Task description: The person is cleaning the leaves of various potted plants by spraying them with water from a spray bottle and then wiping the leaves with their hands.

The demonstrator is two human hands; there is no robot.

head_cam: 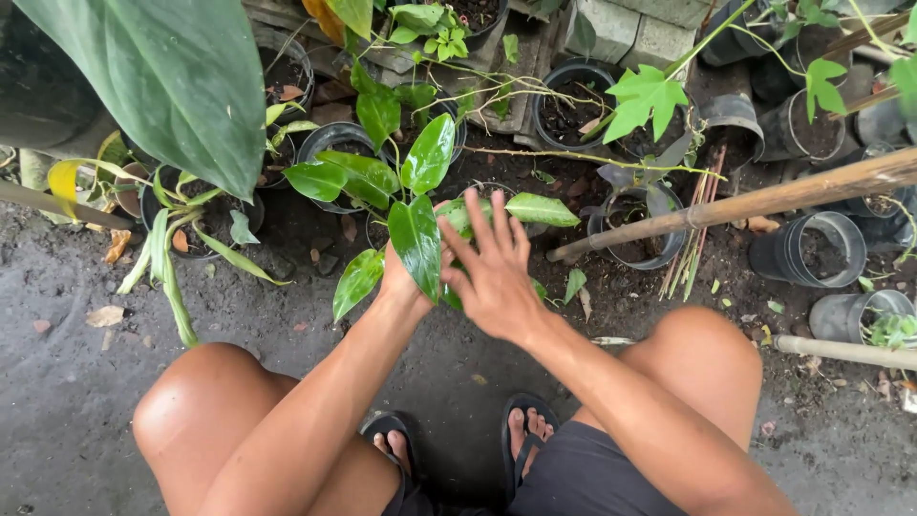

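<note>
A small plant with glossy green leaves grows in a dark pot whose rim just shows beyond my fingers. My right hand lies over the pot with its fingers spread, touching the leaves and holding nothing that I can see. My left hand is at the plant's left side, close against my right hand. A large leaf hides its fingers, so its grip cannot be made out. I am squatting, with my knees either side and my sandalled feet below.
Several black pots stand around, some with plants, some with only soil. A bamboo pole slants across the right side, with a second pole lower down. A big leaf hangs at the top left. The ground is damp, dark soil.
</note>
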